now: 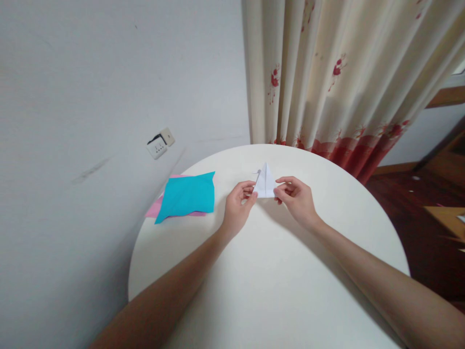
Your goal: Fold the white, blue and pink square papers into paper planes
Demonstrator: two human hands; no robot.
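Observation:
A white folded paper [266,183], shaped like a triangle with its point away from me and a crease down the middle, is held just above the table. My left hand [239,202] pinches its lower left corner between thumb and fingers. At the lower right corner, my right hand [296,198] grips the paper with thumb and fingertips. The fingers behind the paper are partly hidden.
The round white table [269,276] stands against a wall [90,72] with a socket [157,147]. Left of my hands, a blue sheet [189,195] lies over pink paper [154,208]. A patterned curtain [327,72] hangs behind the table.

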